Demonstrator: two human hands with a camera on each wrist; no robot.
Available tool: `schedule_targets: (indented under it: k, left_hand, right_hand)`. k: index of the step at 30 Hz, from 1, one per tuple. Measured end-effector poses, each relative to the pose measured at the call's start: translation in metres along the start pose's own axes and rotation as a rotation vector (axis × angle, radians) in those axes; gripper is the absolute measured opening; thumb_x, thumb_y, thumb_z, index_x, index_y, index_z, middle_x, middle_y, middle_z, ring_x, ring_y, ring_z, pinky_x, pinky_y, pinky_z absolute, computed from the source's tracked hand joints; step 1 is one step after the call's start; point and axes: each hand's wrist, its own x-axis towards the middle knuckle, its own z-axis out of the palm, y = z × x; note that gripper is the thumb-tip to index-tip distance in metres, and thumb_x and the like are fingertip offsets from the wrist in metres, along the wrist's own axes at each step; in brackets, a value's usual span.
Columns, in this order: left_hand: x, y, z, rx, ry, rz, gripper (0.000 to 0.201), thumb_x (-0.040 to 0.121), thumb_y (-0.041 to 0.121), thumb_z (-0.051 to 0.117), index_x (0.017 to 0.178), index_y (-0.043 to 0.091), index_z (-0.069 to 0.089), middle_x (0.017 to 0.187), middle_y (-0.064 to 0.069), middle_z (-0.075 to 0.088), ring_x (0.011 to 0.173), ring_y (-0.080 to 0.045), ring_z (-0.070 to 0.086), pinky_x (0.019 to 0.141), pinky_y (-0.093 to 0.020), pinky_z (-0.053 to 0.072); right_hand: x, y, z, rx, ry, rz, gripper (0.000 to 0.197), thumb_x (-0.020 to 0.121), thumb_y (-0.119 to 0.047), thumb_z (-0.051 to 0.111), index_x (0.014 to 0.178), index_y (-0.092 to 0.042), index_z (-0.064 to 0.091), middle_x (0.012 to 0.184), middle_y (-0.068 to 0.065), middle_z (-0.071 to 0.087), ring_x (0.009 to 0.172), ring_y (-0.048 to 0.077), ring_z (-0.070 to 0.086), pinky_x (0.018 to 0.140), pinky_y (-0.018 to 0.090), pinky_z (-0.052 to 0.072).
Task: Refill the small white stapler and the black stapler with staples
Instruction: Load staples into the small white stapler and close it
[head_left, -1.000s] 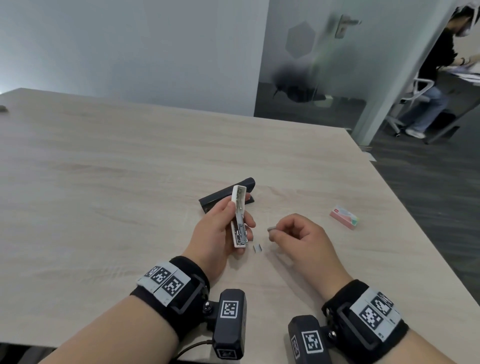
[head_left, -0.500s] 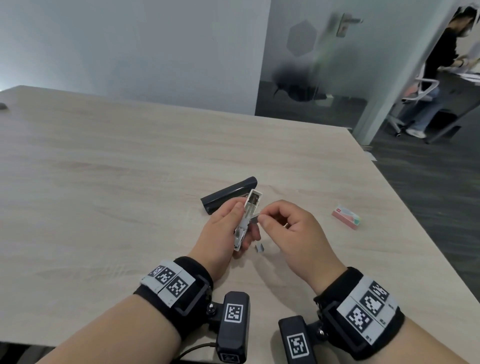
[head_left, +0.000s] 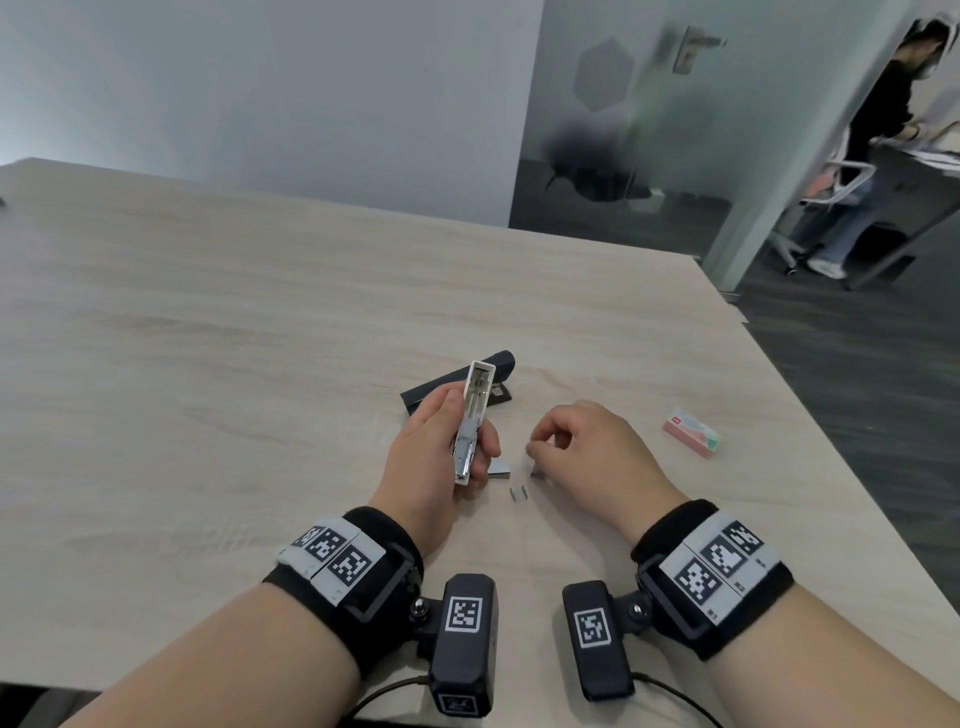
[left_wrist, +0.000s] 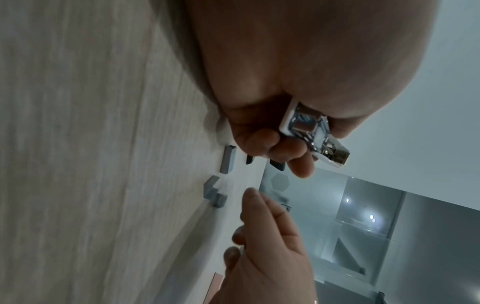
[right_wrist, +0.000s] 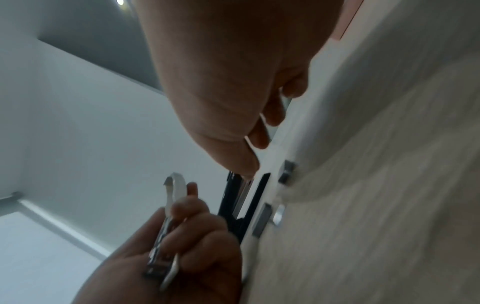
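Observation:
My left hand (head_left: 434, 460) grips the small white stapler (head_left: 471, 423) above the table, its lid off the metal staple channel, which faces up. The stapler's front end shows past the fingers in the left wrist view (left_wrist: 313, 136). The black stapler (head_left: 454, 391) lies on the table just behind that hand. My right hand (head_left: 543, 448) hovers to the right with curled fingers. Thumb and forefinger pinch what looks like a short staple strip (head_left: 529, 448). Loose staple pieces (head_left: 518, 493) lie on the table between and below the hands, also visible as staple pieces (left_wrist: 228, 159).
A pink staple box (head_left: 692, 432) lies to the right, near the table's right edge (head_left: 810, 415). The wooden table stretches bare to the left and far side. A person stands at a desk beyond the glass door, far right.
My right hand brought its staple strip up to the white stapler, then drew back to the right, low over the loose pieces. My left hand tilted the stapler and set it upright again.

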Motion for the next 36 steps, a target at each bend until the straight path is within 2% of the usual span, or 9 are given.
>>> schedule_targets:
  k: [4, 8, 13, 18, 22, 26, 29, 32, 36]
  left_hand:
    - [0.001, 0.0, -0.001, -0.026, 0.013, -0.011, 0.026, 0.109, 0.031, 0.041, 0.099, 0.017, 0.061, 0.062, -0.01, 0.058, 0.041, -0.016, 0.041, 0.047, -0.026, 0.027]
    - [0.002, 0.0, -0.002, -0.049, 0.026, -0.015, 0.027, 0.109, 0.03, 0.041, 0.096, 0.017, 0.061, 0.062, -0.011, 0.057, 0.041, -0.016, 0.04, 0.047, -0.024, 0.026]
    - [0.002, -0.001, -0.001, -0.045, 0.014, -0.008, 0.027, 0.109, 0.029, 0.041, 0.094, 0.016, 0.059, 0.061, -0.011, 0.057, 0.042, -0.016, 0.038, 0.05, -0.028, 0.021]
    - [0.001, 0.002, -0.001, -0.027, 0.016, -0.014, 0.025, 0.109, 0.03, 0.041, 0.099, 0.017, 0.06, 0.062, -0.009, 0.058, 0.042, -0.015, 0.041, 0.052, -0.03, 0.023]
    - [0.001, 0.001, 0.0, -0.02, 0.015, -0.019, 0.027, 0.109, 0.031, 0.042, 0.096, 0.018, 0.062, 0.063, -0.009, 0.058, 0.042, -0.015, 0.042, 0.052, -0.03, 0.025]
    - [0.002, 0.001, -0.001, -0.011, 0.013, -0.019, 0.027, 0.109, 0.031, 0.042, 0.096, 0.018, 0.061, 0.064, -0.01, 0.058, 0.044, -0.015, 0.042, 0.05, -0.029, 0.027]
    - [0.001, 0.002, 0.0, -0.005, 0.015, -0.022, 0.027, 0.109, 0.031, 0.042, 0.096, 0.017, 0.06, 0.062, -0.009, 0.058, 0.043, -0.015, 0.042, 0.052, -0.029, 0.026]
    - [0.001, 0.003, 0.0, -0.006, 0.012, -0.026, 0.027, 0.109, 0.031, 0.041, 0.096, 0.016, 0.061, 0.062, -0.01, 0.058, 0.043, -0.015, 0.042, 0.051, -0.028, 0.027]
    - [0.0, 0.004, 0.001, 0.002, 0.013, -0.035, 0.027, 0.109, 0.032, 0.042, 0.099, 0.017, 0.062, 0.063, -0.009, 0.059, 0.044, -0.015, 0.042, 0.05, -0.028, 0.029]
  right_hand:
    - [0.002, -0.011, 0.01, -0.049, -0.112, -0.224, 0.017, 0.089, -0.025, 0.067, 0.101, -0.023, 0.078, 0.105, -0.002, 0.064, 0.103, 0.02, 0.061, 0.089, 0.035, 0.049]
    - [0.003, -0.018, 0.017, -0.175, -0.174, -0.332, 0.02, 0.089, -0.028, 0.062, 0.102, -0.018, 0.072, 0.11, 0.003, 0.066, 0.107, 0.03, 0.062, 0.089, 0.042, 0.052]
    - [0.005, -0.022, 0.017, -0.18, -0.169, -0.31, 0.017, 0.092, -0.018, 0.062, 0.103, -0.016, 0.075, 0.105, 0.006, 0.066, 0.103, 0.028, 0.063, 0.087, 0.038, 0.051]
    - [0.004, -0.018, 0.016, -0.104, -0.171, -0.249, 0.025, 0.088, -0.014, 0.063, 0.11, -0.021, 0.075, 0.103, 0.003, 0.064, 0.099, 0.022, 0.061, 0.089, 0.035, 0.05]
    - [0.002, -0.014, 0.015, -0.043, -0.151, -0.242, 0.024, 0.086, -0.01, 0.063, 0.105, -0.019, 0.075, 0.097, 0.0, 0.06, 0.093, 0.017, 0.058, 0.082, 0.028, 0.045]
    - [0.001, -0.011, 0.015, 0.026, -0.117, -0.216, 0.019, 0.089, -0.016, 0.065, 0.104, -0.022, 0.074, 0.095, -0.006, 0.063, 0.09, 0.011, 0.057, 0.077, 0.023, 0.04]
    - [0.002, -0.011, 0.013, 0.069, -0.121, -0.197, 0.017, 0.091, -0.018, 0.066, 0.103, -0.026, 0.075, 0.092, -0.009, 0.062, 0.086, 0.011, 0.06, 0.079, 0.025, 0.047]
    - [0.001, -0.012, 0.01, 0.091, -0.155, -0.161, 0.017, 0.09, -0.014, 0.068, 0.09, -0.031, 0.072, 0.086, -0.012, 0.064, 0.078, 0.013, 0.066, 0.08, 0.032, 0.055]
    - [-0.001, -0.011, 0.007, 0.132, -0.152, -0.096, 0.01, 0.089, -0.015, 0.071, 0.086, -0.024, 0.068, 0.07, -0.011, 0.069, 0.063, 0.008, 0.071, 0.062, 0.011, 0.048]
